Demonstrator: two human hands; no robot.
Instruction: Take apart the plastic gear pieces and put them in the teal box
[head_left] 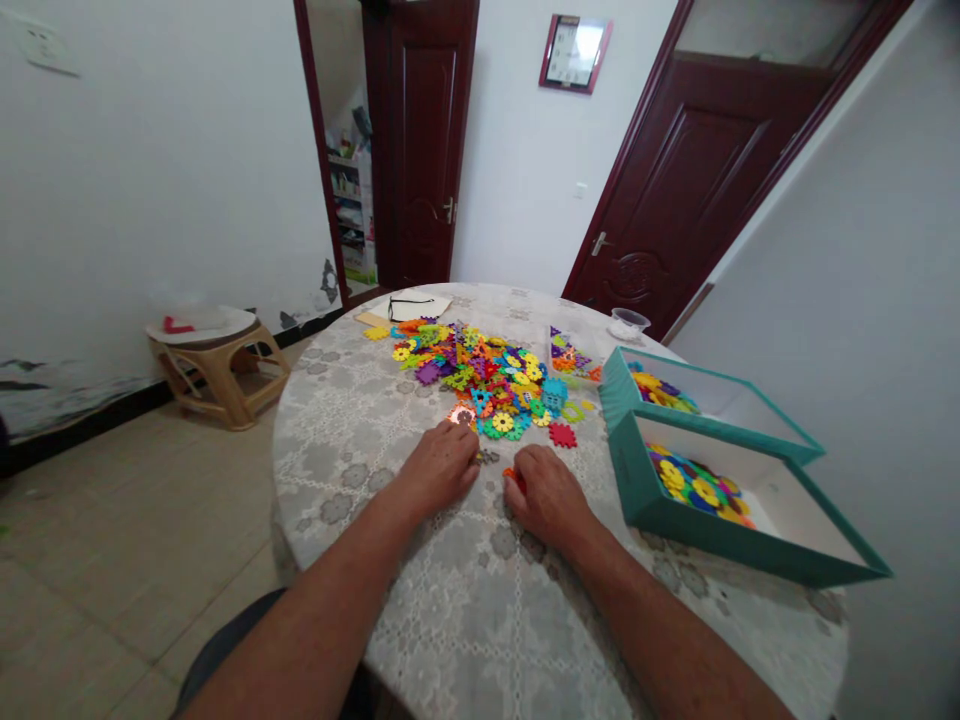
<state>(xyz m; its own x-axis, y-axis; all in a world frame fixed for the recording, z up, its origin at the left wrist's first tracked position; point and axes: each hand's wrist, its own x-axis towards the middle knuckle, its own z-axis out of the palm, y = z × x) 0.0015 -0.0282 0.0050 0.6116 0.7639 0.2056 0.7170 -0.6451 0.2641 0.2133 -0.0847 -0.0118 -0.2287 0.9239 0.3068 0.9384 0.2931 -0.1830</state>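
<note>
A heap of colourful plastic interlocking pieces [487, 375], many shaped like snowflake discs, lies on the table in front of my hands. My left hand [442, 465] rests at the near edge of the heap with its fingers curled; what they hold, if anything, is hidden. Just past its fingertips is an orange piece with a pale, shiny middle [463, 414]. My right hand [546, 492] is closed low over the tablecloth, and an orange plastic piece [511, 474] pokes out at its fingertips. Beyond that hand lies a red square piece [562, 435].
Two teal boxes [742, 545] with more pieces inside stand on the right. A clear triangular tray [574, 355] of pieces and a clear bowl [628, 320] sit farther back. Glasses [409, 302] rest on paper at the far left. The round table wears a patterned cloth [480, 620].
</note>
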